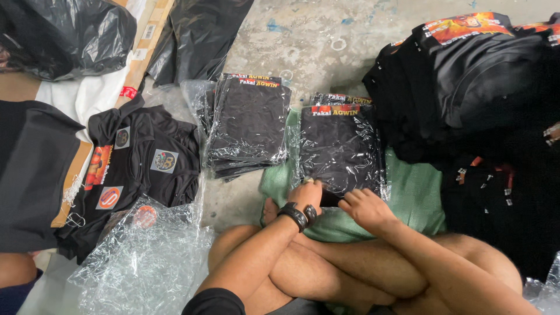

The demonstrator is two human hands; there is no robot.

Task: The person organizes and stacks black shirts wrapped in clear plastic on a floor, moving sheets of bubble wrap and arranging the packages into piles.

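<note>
A black folded shirt in a clear plastic bag [341, 146] lies on a green sack [417, 195] in front of my crossed legs. My left hand [306, 195], with a dark bracelet at the wrist, presses on the bag's near left edge. My right hand [366, 207] rests on its near right edge, fingers curled on the plastic. Whether either hand grips the bag I cannot tell. A second bagged shirt [338, 99] shows from under its far end.
A stack of bagged black shirts [248, 125] sits to the left on the concrete floor. Unbagged black shirts with patches [143, 160] and loose clear bags [146, 256] lie further left. A big pile of black shirts [466, 87] fills the right. Black plastic sacks [70, 35] lie at the back.
</note>
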